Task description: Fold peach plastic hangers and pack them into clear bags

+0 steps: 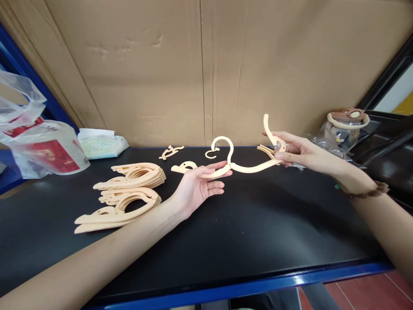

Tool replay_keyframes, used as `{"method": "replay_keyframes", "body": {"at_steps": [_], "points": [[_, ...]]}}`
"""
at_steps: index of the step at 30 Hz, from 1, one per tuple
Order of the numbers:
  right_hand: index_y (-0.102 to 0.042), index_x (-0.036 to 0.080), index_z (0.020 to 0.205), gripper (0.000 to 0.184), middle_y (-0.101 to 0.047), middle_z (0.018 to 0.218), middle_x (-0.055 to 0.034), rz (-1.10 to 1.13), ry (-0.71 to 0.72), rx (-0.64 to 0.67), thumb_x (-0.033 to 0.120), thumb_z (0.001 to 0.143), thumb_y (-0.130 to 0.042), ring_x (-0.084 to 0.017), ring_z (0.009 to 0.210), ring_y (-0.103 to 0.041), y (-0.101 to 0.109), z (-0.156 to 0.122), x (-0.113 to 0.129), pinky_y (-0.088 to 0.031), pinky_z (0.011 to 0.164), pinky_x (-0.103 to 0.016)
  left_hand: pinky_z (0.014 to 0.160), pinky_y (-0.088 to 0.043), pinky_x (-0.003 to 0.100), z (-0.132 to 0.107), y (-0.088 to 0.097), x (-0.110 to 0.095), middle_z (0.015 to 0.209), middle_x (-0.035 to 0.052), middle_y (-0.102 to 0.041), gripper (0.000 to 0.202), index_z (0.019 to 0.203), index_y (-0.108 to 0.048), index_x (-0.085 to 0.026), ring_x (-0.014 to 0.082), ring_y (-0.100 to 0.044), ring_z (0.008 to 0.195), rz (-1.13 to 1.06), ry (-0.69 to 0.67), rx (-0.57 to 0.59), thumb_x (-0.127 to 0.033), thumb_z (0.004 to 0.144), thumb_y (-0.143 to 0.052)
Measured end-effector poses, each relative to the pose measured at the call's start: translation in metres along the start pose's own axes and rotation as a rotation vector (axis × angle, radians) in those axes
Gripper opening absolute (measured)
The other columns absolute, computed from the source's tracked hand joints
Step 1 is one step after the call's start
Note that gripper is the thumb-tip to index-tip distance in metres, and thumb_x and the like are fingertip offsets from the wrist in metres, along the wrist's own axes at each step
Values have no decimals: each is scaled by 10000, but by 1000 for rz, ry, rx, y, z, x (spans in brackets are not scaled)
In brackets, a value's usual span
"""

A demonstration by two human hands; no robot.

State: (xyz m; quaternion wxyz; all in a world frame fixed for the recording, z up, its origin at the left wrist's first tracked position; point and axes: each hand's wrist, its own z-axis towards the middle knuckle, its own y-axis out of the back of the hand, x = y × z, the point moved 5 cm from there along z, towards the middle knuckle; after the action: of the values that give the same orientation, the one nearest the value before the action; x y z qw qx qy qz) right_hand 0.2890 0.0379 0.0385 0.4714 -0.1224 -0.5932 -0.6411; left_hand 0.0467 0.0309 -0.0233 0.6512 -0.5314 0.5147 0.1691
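Note:
A cream plastic folding clothes hanger [254, 168] is held up above the black table, its hook upward and its two arms spread sideways. My left hand [201, 185] is closed on the hanger's left arm near the central joint, thumb on top and fingers beneath. My right hand [292, 150] pinches the right end of the hanger. From that right hand a curved cream piece [267, 125] rises; whether it is joined to the hanger is hidden by the fingers. Folded hangers [129, 209] of the same kind lie in two stacks left of my left forearm.
Small cream parts [171, 151] and a loose hook [211, 153] lie toward the cardboard wall [145, 86]. Thin cream strips [265, 150] lie behind my right hand. A plastic bag [48, 146] and a tissue pack [101, 144] stand left; a clear lidded cup [345, 133] stands right.

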Motion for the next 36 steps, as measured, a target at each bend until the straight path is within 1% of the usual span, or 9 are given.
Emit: {"method": "replay_keyframes", "body": {"at_steps": [3,6,9,14,16,19,25,30,36], "points": [[-534,250,1296,519,-468,624,45,13,-3,42,446,823,-615,-94,498,-421,-1,-1,0,-319,463,-248,596,-555,215,-1,-5,-1,1024,120,-719,340,1107,-666,-79,100,-612,585,-11,-11,23,-109,823,-483],[-696,223,1081,405,-466,539,41,-12,-24,142,517,837,-564,-85,434,-369,-6,-2,-3,-288,448,-261,580,-553,210,-2,-9,-1,1050,129,-714,314,1094,-671,-75,98,-615,582,-19,-13,50,-119,852,-476],[-739,227,980,426,-560,593,5,-24,-39,167,572,833,-537,-91,446,-365,-8,-2,-5,-278,453,-270,579,-554,207,-2,-8,0,1067,132,-709,297,1089,-672,-75,97,-623,589,-17,-15,46,-128,867,-482],[-662,265,1109,402,-664,862,-21,113,-69,-98,440,750,-710,-120,597,-465,-2,2,-4,-359,540,-275,619,-562,204,-1,-4,-3,1105,123,-697,293,1114,-659,-91,95,-638,628,34,-52,65,-114,877,-487],[-674,253,1013,314,-648,854,-10,274,-57,-212,389,736,-736,-108,591,-456,-3,3,-5,-369,545,-267,631,-564,206,-1,-6,-2,1114,125,-695,287,1127,-647,-97,93,-645,631,89,-44,97,-103,883,-496],[-688,217,815,176,-614,817,-1,444,-16,-241,379,754,-723,-99,615,-475,-13,5,-5,-396,578,-256,628,-564,212,-5,-14,5,1110,148,-694,299,1194,-597,-107,94,-657,619,190,23,157,-138,906,-520],[-713,228,875,199,-642,797,-5,308,44,-94,407,797,-675,-142,701,-552,-45,2,14,-445,692,-296,615,-561,233,-13,-27,20,1029,127,-716,343,1240,-548,-149,120,-686,625,298,116,249,-244,912,-571],[-685,218,854,183,-619,876,-13,95,140,106,388,846,-620,-172,810,-567,-68,-5,34,-445,725,-308,617,-549,235,-10,-23,17,698,34,-696,319,1176,-580,-138,138,-682,623,305,49,197,-275,889,-607],[-606,212,1086,313,-660,981,-39,249,48,153,370,821,-654,-198,880,-621,-73,-3,21,-504,753,-337,595,-549,254,-9,-22,14,994,96,-690,354,1148,-587,-147,141,-684,651,479,14,88,-387,888,-584]]}}
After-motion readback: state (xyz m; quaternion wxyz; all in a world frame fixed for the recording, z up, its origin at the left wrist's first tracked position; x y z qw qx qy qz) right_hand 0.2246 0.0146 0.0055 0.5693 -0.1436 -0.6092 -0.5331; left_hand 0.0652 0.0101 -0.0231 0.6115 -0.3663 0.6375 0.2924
